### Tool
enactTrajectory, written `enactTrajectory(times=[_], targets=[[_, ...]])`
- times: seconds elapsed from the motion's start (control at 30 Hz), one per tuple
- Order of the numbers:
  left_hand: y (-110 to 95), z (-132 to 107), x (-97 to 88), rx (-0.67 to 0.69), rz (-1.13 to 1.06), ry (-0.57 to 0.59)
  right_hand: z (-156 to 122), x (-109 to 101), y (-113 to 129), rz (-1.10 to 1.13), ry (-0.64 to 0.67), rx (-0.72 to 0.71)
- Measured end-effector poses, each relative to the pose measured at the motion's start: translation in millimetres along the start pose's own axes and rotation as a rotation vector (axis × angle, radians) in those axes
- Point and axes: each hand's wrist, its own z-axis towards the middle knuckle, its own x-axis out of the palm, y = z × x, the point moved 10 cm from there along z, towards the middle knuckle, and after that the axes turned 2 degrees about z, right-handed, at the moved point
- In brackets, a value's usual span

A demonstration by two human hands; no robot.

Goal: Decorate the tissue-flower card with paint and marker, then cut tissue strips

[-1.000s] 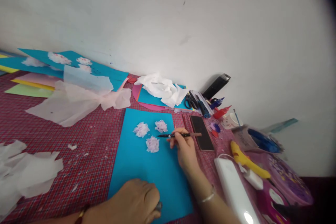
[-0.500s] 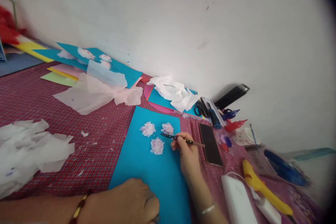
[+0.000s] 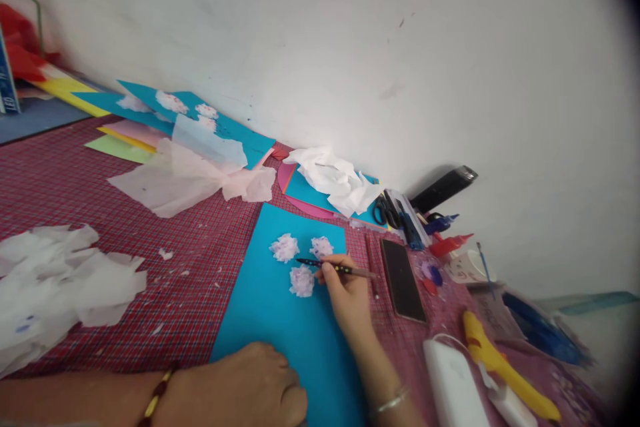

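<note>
A blue paper sheet [image 3: 273, 320] lies on the red checked cloth [image 3: 195, 280]. Three small white tissue tufts [image 3: 302, 279] with purple specks sit near its far end. My right hand [image 3: 345, 293] pinches a thin dark brush [image 3: 334, 267], its tip pointing left just above the nearest tuft and between the other two. My left hand [image 3: 250, 390], a beaded bracelet on the wrist, rests as a closed fist on the sheet's near edge; whether it holds anything is hidden.
Crumpled white tissue [image 3: 55, 287] lies at the left, pink tissue [image 3: 185, 177] and coloured paper sheets [image 3: 150, 120] behind. At the right are a black phone [image 3: 401, 278], scissors [image 3: 387, 210], glue bottles [image 3: 450, 243], a yellow tool [image 3: 500, 363] and a white box [image 3: 450, 383]. A white wall [image 3: 350, 47] stands behind.
The view swung left, showing more of the cloth and left tissue pile. My right hand shifted the brush slightly left towards the tufts. My left fist stayed on the sheet.
</note>
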Motion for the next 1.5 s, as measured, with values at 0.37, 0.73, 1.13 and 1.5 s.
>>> enactTrajectory(times=[0.37,0.73,1.13,1.5], targets=[[3,-3,2.6,-0.032,-0.023,-0.047,2,7,-4,-0.077,0.037,-0.023],[2,0,4.1,-0.027,-0.049,0.083,4,8,5,-0.190,0.073,-0.052],[3,-3,-3.5,-0.020,-0.042,-0.045,4,5,10,-0.310,0.091,-0.070],[3,-8,3.3,-0.015,-0.053,-0.154,-38,-40,60,-0.132,-0.037,-0.156]])
